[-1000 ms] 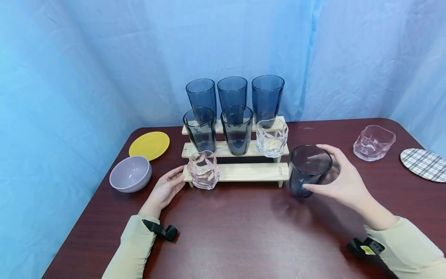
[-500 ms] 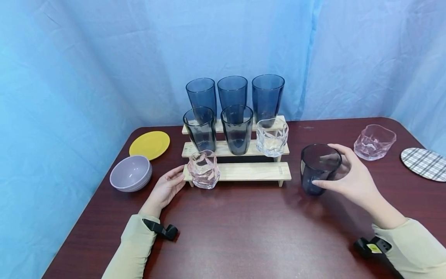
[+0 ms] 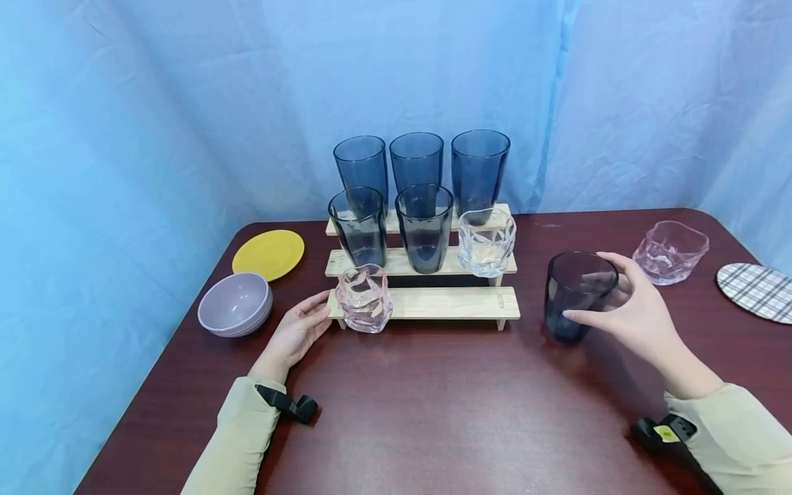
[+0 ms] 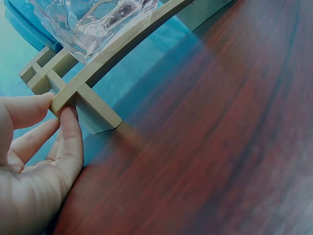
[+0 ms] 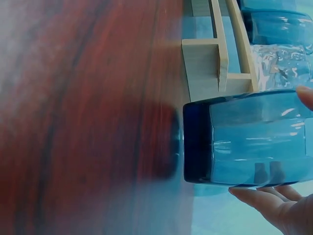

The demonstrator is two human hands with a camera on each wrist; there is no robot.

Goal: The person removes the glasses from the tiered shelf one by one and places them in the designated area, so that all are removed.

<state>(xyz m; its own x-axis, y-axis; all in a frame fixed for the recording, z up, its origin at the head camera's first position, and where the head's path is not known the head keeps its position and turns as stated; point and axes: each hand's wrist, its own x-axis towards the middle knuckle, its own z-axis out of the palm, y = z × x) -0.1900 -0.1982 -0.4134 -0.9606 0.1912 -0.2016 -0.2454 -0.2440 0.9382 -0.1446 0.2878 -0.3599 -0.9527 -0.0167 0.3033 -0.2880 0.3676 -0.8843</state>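
- My left hand point(image 3: 300, 333) is pinching the end of the lowest step of the wooden stand point(image 3: 445, 304), the thumb pressing above and a finger supporting below.
- My right hand point(image 3: 640, 313) is gripping the dark glass point(image 3: 572, 292), the thumb lying on one side and the fingers curving round the opposite side.
- That glass is standing roughly upright just left of my right fingers, apart from the stand; its base is sitting low over the table point(image 3: 433, 405), and I cannot tell whether it is touching.
- Smooth glass is giving my fingertips little to bite on, so a loosening thumb could be letting it slip or land tilted on its base edge.
- Just beside my left fingers, the pink tumbler point(image 3: 365, 302) is perching near the step's front edge; if I were tugging or lifting that end, it could be sliding off.
- Farther behind those fingers, the smoky glasses point(image 3: 425, 234) are standing close together on the middle step with the clear tumbler point(image 3: 487, 247); a jolt through my pinch could be knocking them into one another.
- Beyond my right knuckles, the other pink tumbler point(image 3: 670, 254) is resting on the table; a wide outward swing could be bumping it.
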